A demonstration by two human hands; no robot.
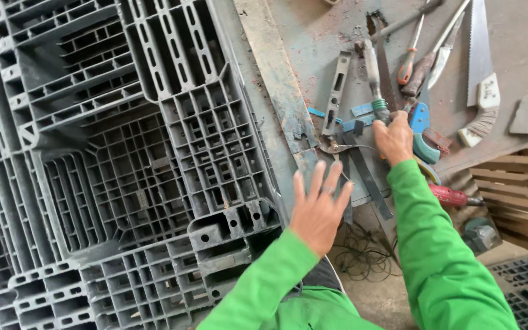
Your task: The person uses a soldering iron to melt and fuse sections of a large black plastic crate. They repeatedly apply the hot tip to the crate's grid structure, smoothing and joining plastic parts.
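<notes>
Green sleeves frame your two hands in the head view, above a scuffed grey metal workbench [313, 36] strewn with tools. Your left hand [319, 211] hovers flat with all fingers spread wide, holding nothing, just below the bench's front edge and beside the corner of a grey plastic pallet [123, 159] that stands on end and fills the left half of the picture. Your right hand [393, 137] is closed in a fist around the lower end of a long pale-handled tool with a green band [375, 79], which lies on the bench pointing away from you; whether the fingers wrap it fully you cannot tell, since only the back of the hand shows. Just left of that hand lie a metal spirit level [335, 91] and a pair of pliers [335, 146]. Farther right sit an orange-handled screwdriver [408, 64], a handsaw [481, 55] and a blue tool [421, 122] touching your knuckles. A red power tool [450, 195] hangs under the bench, near tangled wire [362, 253] on the floor.
</notes>
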